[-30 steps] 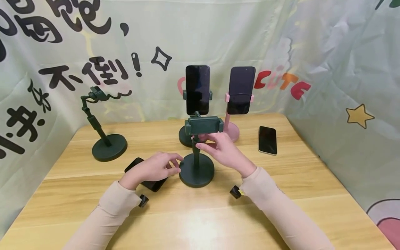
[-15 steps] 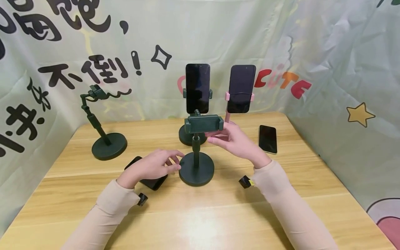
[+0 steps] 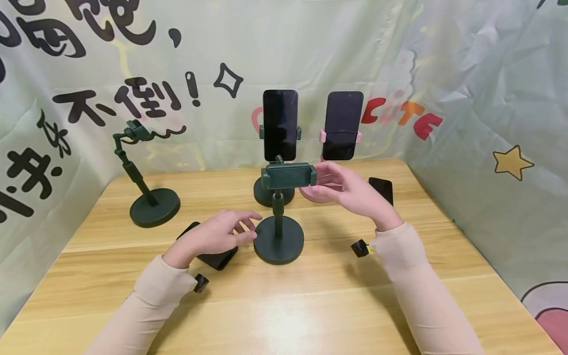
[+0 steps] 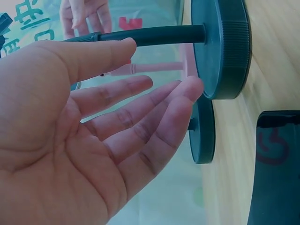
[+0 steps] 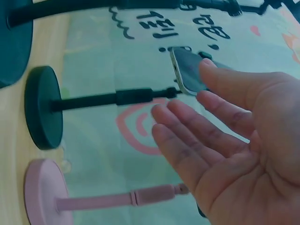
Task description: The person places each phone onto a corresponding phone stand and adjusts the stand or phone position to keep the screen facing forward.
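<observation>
A dark green phone stand (image 3: 278,241) with a round base stands upright in front of me, its clamp (image 3: 290,176) holding no phone. My left hand (image 3: 217,234) hovers at the left side of the base with relaxed fingers and nothing in its palm, as the left wrist view confirms. Beneath it lies a black phone (image 3: 218,260), partly covered by the hand. My right hand (image 3: 355,195) is in the air just right of the clamp, fingers loosely bent. In the right wrist view its palm (image 5: 243,173) is bare.
Behind stand another green stand (image 3: 262,195) holding a phone (image 3: 280,125) and a pink stand (image 3: 312,195) holding a phone (image 3: 343,125). A third green stand (image 3: 155,207) without a phone is at the left. Another phone (image 3: 382,188) lies flat at the right, partly behind my right hand.
My right hand has let go of the front stand's stem and moved right and slightly away, now overlapping the pink stand. My left hand has stayed almost still.
</observation>
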The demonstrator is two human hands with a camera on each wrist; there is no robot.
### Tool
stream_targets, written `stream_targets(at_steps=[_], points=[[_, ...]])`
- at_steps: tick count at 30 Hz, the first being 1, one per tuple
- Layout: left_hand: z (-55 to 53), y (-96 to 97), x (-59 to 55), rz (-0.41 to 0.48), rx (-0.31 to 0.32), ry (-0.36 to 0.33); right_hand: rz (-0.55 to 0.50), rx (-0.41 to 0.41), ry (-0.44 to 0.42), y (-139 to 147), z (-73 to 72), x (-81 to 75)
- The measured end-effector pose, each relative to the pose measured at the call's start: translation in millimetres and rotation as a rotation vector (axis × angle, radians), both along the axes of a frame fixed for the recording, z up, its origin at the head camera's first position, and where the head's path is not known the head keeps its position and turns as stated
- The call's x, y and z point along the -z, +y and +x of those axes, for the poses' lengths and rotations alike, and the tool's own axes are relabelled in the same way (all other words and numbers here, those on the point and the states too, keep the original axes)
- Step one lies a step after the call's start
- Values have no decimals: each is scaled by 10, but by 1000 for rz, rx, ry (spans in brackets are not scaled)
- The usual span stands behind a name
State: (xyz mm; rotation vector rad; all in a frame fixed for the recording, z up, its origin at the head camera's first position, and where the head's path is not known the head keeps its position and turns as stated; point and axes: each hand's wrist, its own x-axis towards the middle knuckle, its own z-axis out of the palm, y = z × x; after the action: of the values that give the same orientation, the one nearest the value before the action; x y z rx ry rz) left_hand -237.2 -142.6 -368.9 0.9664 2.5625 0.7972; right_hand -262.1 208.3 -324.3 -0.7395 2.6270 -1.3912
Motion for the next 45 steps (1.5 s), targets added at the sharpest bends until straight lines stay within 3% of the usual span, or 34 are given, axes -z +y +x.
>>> stream_targets(at_steps=[9, 17, 28, 38, 45], points=[[42, -22, -80, 45, -32, 32, 69, -15, 36, 267, -17, -90], [83, -43, -190, 113, -43, 56, 173, 22, -6, 500, -38, -106], [180, -60, -324, 232, -51, 123, 227, 163, -117, 880, -117, 27], [241, -33, -467, 316, -78, 147, 320, 331, -184, 1225, -363, 228], [314, -23, -548, 377, -96, 171, 400, 384, -244, 1326, -467, 263]])
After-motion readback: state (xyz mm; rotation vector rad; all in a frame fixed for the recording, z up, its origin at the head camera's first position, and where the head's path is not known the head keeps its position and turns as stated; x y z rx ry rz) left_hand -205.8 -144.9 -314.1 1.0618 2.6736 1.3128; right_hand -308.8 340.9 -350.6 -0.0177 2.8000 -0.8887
